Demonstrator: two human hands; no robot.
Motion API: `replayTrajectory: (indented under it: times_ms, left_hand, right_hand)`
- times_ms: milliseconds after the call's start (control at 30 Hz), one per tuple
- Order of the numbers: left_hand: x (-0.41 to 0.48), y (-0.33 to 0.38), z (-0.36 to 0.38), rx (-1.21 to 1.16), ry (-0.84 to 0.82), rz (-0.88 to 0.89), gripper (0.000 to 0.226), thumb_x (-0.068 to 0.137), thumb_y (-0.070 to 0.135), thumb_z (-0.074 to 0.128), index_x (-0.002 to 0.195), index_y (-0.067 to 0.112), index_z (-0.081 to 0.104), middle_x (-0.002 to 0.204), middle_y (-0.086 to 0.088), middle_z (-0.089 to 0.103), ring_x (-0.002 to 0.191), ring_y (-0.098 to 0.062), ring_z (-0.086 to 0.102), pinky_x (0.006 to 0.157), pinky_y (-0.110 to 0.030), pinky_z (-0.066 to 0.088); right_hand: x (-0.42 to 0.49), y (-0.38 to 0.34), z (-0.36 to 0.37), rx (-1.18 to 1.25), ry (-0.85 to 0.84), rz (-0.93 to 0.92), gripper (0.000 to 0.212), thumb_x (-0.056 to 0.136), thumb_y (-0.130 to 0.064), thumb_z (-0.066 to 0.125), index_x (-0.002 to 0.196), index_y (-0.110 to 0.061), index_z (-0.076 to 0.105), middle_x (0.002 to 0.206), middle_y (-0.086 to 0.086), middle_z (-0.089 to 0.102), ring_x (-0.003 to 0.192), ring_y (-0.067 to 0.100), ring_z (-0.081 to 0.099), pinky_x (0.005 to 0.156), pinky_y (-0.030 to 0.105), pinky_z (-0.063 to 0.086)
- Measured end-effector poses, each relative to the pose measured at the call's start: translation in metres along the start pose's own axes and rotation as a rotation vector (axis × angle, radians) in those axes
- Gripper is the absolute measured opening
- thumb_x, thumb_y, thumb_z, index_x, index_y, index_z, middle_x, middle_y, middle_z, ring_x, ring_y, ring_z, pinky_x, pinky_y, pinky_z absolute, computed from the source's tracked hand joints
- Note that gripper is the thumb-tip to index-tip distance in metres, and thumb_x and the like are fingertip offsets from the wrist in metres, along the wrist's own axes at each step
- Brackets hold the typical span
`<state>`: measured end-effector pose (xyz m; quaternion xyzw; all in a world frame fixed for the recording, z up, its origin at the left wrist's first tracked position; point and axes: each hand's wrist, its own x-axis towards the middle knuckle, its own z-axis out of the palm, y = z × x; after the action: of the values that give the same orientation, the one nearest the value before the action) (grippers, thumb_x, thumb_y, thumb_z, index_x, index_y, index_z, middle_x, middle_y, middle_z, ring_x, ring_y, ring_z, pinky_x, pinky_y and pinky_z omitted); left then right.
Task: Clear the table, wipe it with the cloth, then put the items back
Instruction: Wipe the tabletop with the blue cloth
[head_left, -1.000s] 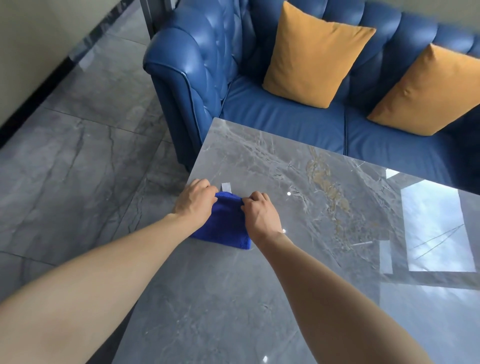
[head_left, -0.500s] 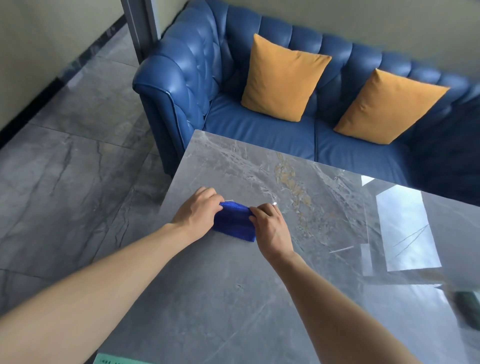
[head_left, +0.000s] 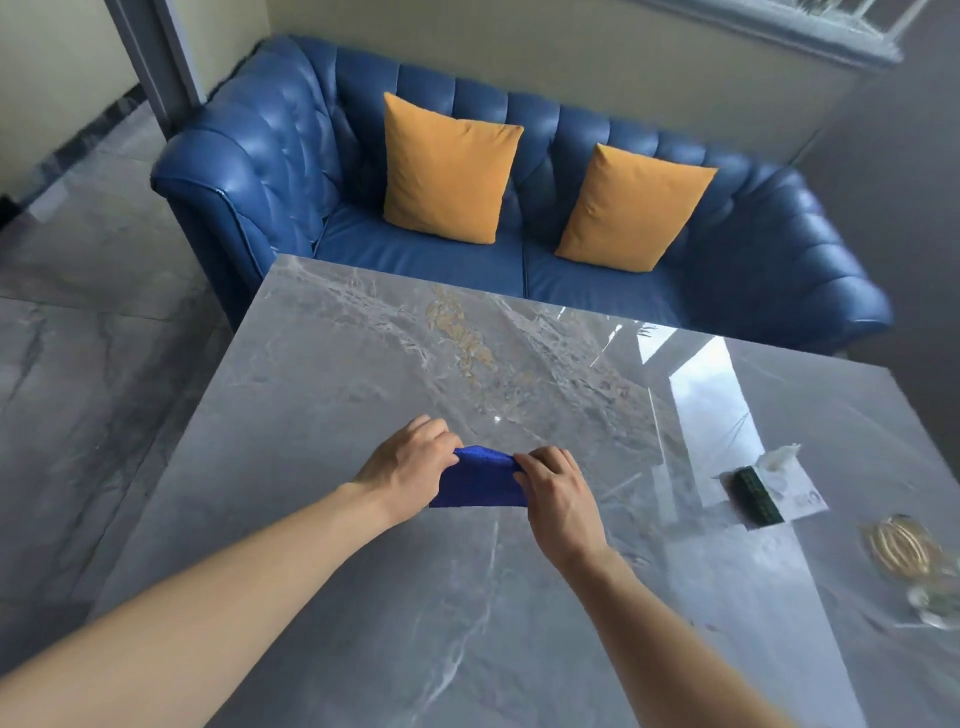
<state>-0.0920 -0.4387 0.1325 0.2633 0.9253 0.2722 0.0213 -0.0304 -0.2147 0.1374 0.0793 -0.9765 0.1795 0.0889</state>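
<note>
We stand at the large grey marble-look table (head_left: 322, 395), its polished top bare across the near and left parts, with the blue tufted leather sofa (head_left: 291, 156) just beyond its far edge carrying two orange square cushions (head_left: 447, 166). Over on the right side of the table sit a dark green tissue pack on a white sheet (head_left: 753, 493) and, nearer the edge, a clear glass piece with gold bands (head_left: 904, 545), blurred so we cannot tell what it is. We judge that these either wait to be cleared or are already back; the pictures do not settle it.

In the middle of the table lies the small folded bright blue microfibre cloth (head_left: 480, 480), resting on the surface between our hands. Our left hand (head_left: 410, 467) pinches its left end with curled fingers, and our right hand (head_left: 558, 493) clamps the right end the same way, so both grasp the cloth.

To wipe well, we judge we should keep the fold flat and pressed down evenly, sweep in long overlapping strokes from the far edge toward us, and steer short of the tissue pack and glass piece so nothing gets nudged off the right edge.
</note>
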Motion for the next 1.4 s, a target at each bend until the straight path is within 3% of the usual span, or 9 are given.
replayTrajectory:
  times_ms: [300, 467, 867, 1000, 1100, 1200, 1300, 1400]
  left_hand:
    - [-0.039, 0.081, 0.069, -0.008, -0.134, -0.034, 0.02, 0.102, 0.018, 0.048, 0.101, 0.009, 0.066, 0.099, -0.003, 0.06, 0.097, -0.02, 0.05, 0.082, -0.039, 0.049]
    - [-0.05, 0.108, 0.094, 0.011, -0.174, -0.059, 0.021, 0.103, 0.02, 0.047, 0.108, 0.01, 0.066, 0.104, -0.003, 0.06, 0.103, -0.02, 0.052, 0.082, -0.03, 0.044]
    - [0.019, 0.094, 0.134, 0.071, -0.23, -0.196, 0.021, 0.101, 0.019, 0.049, 0.116, 0.015, 0.063, 0.115, -0.006, 0.057, 0.117, -0.027, 0.048, 0.095, -0.042, 0.045]
    - [0.029, 0.072, 0.15, 0.019, -0.246, -0.239, 0.045, 0.09, 0.001, 0.044, 0.127, 0.019, 0.06, 0.121, -0.004, 0.055, 0.117, -0.029, 0.051, 0.097, -0.045, 0.047]
    - [0.022, 0.052, 0.156, -0.06, -0.148, -0.316, 0.045, 0.092, 0.009, 0.042, 0.133, 0.014, 0.059, 0.137, -0.009, 0.054, 0.125, -0.034, 0.051, 0.105, -0.048, 0.044]
    - [0.003, 0.03, 0.165, 0.088, -0.139, -0.299, 0.046, 0.098, 0.017, 0.049, 0.143, 0.011, 0.05, 0.158, -0.016, 0.038, 0.145, -0.036, 0.034, 0.118, -0.048, 0.03]
    - [-0.016, 0.014, 0.174, 0.25, -0.177, -0.296, 0.061, 0.099, 0.038, 0.04, 0.157, 0.024, 0.027, 0.168, -0.006, 0.017, 0.154, -0.026, 0.013, 0.124, -0.047, 0.014]
    - [-0.02, 0.011, 0.181, 0.331, -0.17, -0.28, 0.065, 0.097, 0.045, 0.033, 0.159, 0.026, 0.022, 0.168, -0.006, 0.016, 0.155, -0.023, 0.013, 0.124, -0.047, 0.016]
  right_hand:
    - [-0.106, 0.054, -0.021, 0.025, -0.05, 0.046, 0.013, 0.095, -0.005, 0.065, 0.103, -0.011, 0.073, 0.093, 0.002, 0.063, 0.086, 0.025, 0.055, 0.075, 0.032, 0.05]
    - [-0.136, 0.077, -0.023, 0.017, -0.06, 0.049, 0.012, 0.096, -0.007, 0.063, 0.101, -0.013, 0.073, 0.093, 0.0, 0.061, 0.085, 0.023, 0.053, 0.076, 0.031, 0.048]
    - [-0.09, 0.136, 0.031, 0.074, -0.064, 0.183, 0.015, 0.096, -0.005, 0.062, 0.102, -0.007, 0.076, 0.09, 0.007, 0.061, 0.089, 0.032, 0.055, 0.081, 0.036, 0.048]
    - [-0.082, 0.138, 0.053, 0.033, -0.042, 0.295, 0.024, 0.095, -0.008, 0.062, 0.117, -0.01, 0.071, 0.114, 0.01, 0.065, 0.106, 0.037, 0.057, 0.088, 0.04, 0.048]
    - [-0.091, 0.12, 0.067, -0.112, -0.017, 0.386, 0.039, 0.092, -0.019, 0.066, 0.131, -0.019, 0.062, 0.142, 0.009, 0.056, 0.13, 0.036, 0.049, 0.092, 0.048, 0.047]
    - [-0.096, 0.096, 0.08, -0.119, -0.067, 0.35, 0.047, 0.092, -0.03, 0.065, 0.137, -0.02, 0.059, 0.149, 0.009, 0.052, 0.137, 0.034, 0.046, 0.099, 0.05, 0.046]
    - [-0.093, 0.077, 0.091, -0.05, -0.251, 0.43, 0.061, 0.098, -0.055, 0.047, 0.155, -0.033, 0.038, 0.166, 0.006, 0.027, 0.153, 0.03, 0.02, 0.118, 0.049, 0.023]
    - [-0.086, 0.069, 0.101, -0.038, -0.374, 0.466, 0.067, 0.098, -0.071, 0.028, 0.159, -0.047, 0.014, 0.171, 0.003, -0.003, 0.155, 0.028, -0.013, 0.122, 0.051, -0.004]
